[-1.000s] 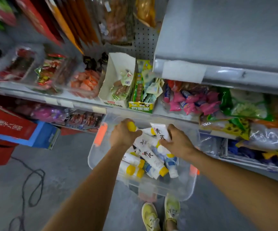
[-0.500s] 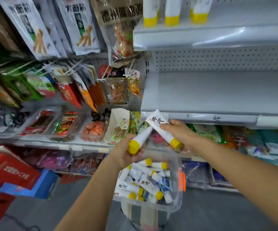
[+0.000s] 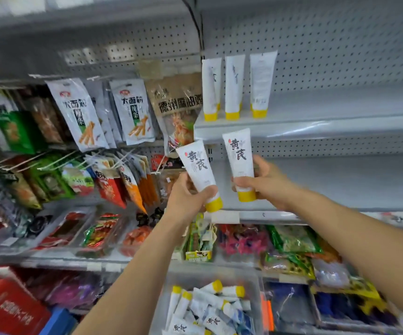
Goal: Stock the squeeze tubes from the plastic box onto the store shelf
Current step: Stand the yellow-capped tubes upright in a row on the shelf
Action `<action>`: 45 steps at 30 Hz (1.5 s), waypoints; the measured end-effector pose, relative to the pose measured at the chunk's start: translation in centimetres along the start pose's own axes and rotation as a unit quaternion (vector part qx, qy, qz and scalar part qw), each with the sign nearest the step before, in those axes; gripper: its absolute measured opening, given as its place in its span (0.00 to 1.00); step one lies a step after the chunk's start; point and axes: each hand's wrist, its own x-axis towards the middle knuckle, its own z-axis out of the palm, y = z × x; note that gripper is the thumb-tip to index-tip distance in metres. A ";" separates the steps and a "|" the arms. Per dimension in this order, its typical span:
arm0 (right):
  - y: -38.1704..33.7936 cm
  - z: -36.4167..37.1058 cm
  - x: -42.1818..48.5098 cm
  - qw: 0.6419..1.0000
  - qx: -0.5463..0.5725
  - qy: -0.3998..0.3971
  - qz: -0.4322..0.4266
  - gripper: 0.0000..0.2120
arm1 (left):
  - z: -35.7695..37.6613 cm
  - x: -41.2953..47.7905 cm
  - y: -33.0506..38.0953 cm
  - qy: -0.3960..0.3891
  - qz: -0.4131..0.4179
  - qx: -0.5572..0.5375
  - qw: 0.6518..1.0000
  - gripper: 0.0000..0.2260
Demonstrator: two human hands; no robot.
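My left hand (image 3: pixel 188 197) grips a white squeeze tube with a yellow cap (image 3: pixel 199 170), cap down and tilted a little left. My right hand (image 3: pixel 259 182) grips a second, matching tube (image 3: pixel 240 158), held upright with its cap down. Both tubes are raised in front of the grey shelf's front edge (image 3: pixel 316 129). On that shelf, at its left end, three tubes (image 3: pixel 234 88) stand on their yellow caps, more behind them. Below, the clear plastic box (image 3: pixel 212 272) holds several loose tubes (image 3: pixel 210 308).
Hanging snack bags (image 3: pixel 132 114) fill the pegboard to the left. A bare grey shelf (image 3: pixel 340 180) lies behind my hands. Lower shelves carry packaged snacks (image 3: pixel 289 240) and trays (image 3: pixel 99 233). Red and blue cartons (image 3: pixel 9 308) sit at the lower left.
Both hands lifted out of the box, each with a tube, and rose toward the upper shelf. The tubes turned upright, caps down. My view tilted up, revealing the stocked shelf.
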 end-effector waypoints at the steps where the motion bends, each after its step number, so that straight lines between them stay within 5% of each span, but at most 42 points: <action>1: -0.9 -0.5 0.0 1.000 -0.003 0.000 -0.015 0.20 | 0.3 0.5 0.8 0.005 0.031 0.030 0.999 0.22; 6: -5.6 -3.1 0.8 0.995 -0.024 0.036 -0.087 0.20 | 2.7 2.4 5.4 0.025 0.127 0.082 0.988 0.22; 16: -11.6 -12.0 6.3 0.976 -0.042 0.187 -0.101 0.13 | 7.8 6.5 10.2 0.074 0.151 0.080 0.983 0.21; 21: -10.6 -15.0 9.7 0.973 -0.108 0.186 -0.085 0.24 | 10.2 8.1 11.5 0.096 0.162 0.125 0.974 0.21; 45: -8.6 -17.1 18.7 0.954 -0.258 0.133 -0.077 0.26 | 13.5 12.1 12.2 0.151 0.175 0.160 0.960 0.21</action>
